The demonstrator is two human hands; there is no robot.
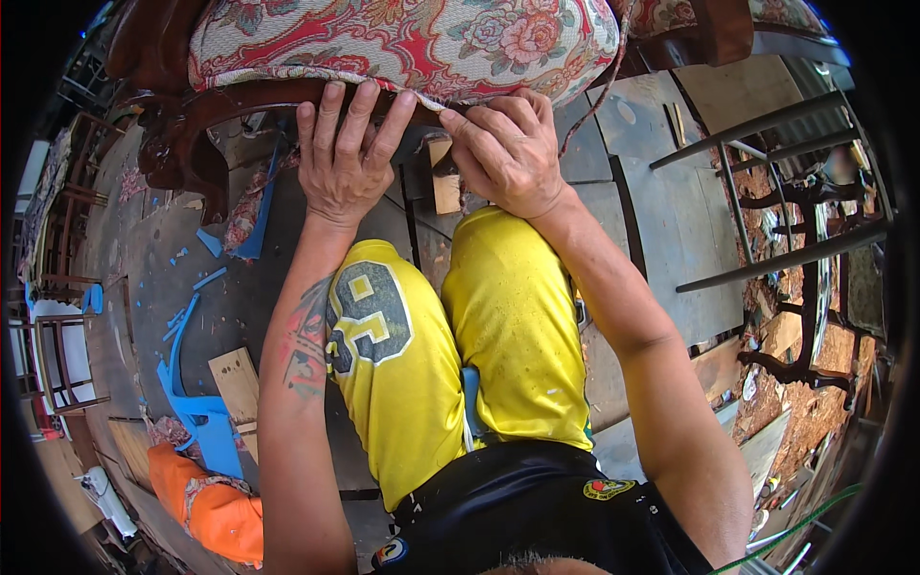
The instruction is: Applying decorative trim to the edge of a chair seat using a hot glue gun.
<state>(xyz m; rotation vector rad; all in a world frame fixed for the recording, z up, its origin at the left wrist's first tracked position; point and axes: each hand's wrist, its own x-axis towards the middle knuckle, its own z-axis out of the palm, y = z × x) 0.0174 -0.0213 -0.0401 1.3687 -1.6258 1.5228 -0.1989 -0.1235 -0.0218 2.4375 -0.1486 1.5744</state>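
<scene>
Black shirt [527,503] nearest, left hand [347,172] splays, right hand [508,153] curls against upholstery [402,48].

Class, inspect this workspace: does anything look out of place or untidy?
Yes: irregular bright-blue offcuts lie strewn on the grey floor, pictured lower left of the red-and-cream floral cloth seat. Their jumbled sizes suggest uncleared waste.

Soft, fairly even light falls over the scene, bright on the yellow shorts [513,316] and glinting on the chair's dark wood [180,144], while the black shirt [527,498] shows little detail. The flowered seat [402,48], left hand [347,172] and right hand [508,153] look sharp, without obvious motion blur. Toward the rim the wide lens bends the view, metal bars [786,258] included, detail softens, and the corners fall to black.
</scene>
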